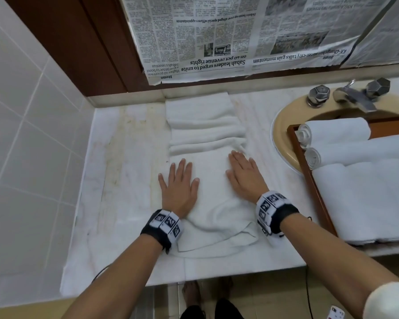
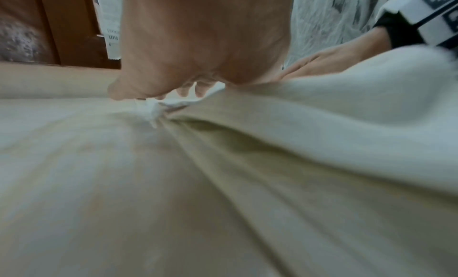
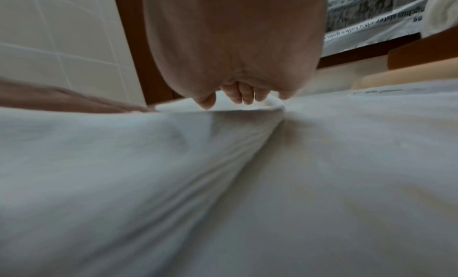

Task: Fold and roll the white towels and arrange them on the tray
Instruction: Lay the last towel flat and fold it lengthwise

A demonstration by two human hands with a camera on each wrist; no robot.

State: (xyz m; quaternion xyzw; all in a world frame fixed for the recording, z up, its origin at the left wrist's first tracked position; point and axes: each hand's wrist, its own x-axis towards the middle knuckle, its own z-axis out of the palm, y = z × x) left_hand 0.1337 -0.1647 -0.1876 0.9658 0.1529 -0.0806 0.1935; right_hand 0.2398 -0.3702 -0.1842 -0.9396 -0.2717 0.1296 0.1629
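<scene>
A long white towel [image 1: 207, 180] lies lengthwise on the marble counter [image 1: 115, 180], with several ridges bunched across its far half and its near end rumpled. My left hand [image 1: 179, 183] lies flat on the towel's left edge, fingers straight. My right hand [image 1: 243, 173] presses flat on its right side, fingertips at the nearest ridge. Both wrist views show each palm down on white cloth [image 2: 322, 124] [image 3: 124, 163]. At the right a wooden tray [image 1: 309, 180] holds two rolled towels [image 1: 336, 131] [image 1: 359, 150] and a folded stack [image 1: 366, 203].
The tray sits over a beige sink [image 1: 283, 125] with a chrome faucet [image 1: 352, 97]. Newspaper [image 1: 228, 38] covers the mirror behind. White tiled wall [image 1: 21, 111] bounds the counter's left end. The counter's front edge runs just below my wrists.
</scene>
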